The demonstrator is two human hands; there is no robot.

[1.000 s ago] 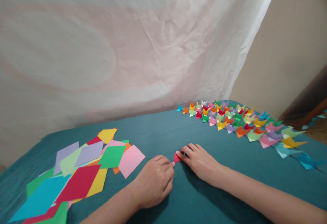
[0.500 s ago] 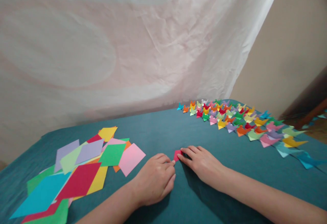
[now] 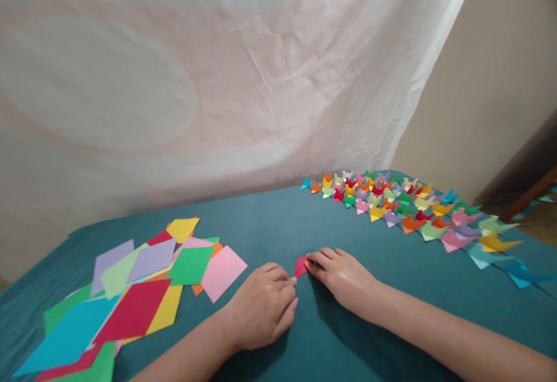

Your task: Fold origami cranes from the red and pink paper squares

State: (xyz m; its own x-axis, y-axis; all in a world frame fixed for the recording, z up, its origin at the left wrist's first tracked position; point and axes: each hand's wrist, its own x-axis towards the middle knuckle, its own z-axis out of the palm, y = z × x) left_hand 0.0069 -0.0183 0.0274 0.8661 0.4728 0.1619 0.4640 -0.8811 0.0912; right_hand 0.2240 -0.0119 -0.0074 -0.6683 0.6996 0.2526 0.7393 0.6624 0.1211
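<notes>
Between my hands, on the dark teal cloth, lies a small folded piece of red origami paper. My left hand pinches its lower left corner between thumb and fingers. The fingers of my right hand are closed on its right side and hide part of it. Several creases show on the uncovered part of the paper. To the left of my left hand spread loose square sheets of coloured paper in an overlapping pile.
Rows of small folded paper birds in many colours stand at the back right of the table. A pale patterned cloth hangs behind the table. A beige wall is at the right.
My right fingers have shifted slightly on the red paper, and more of its creased surface shows. The left hand keeps its pinch, almost in the same place.
</notes>
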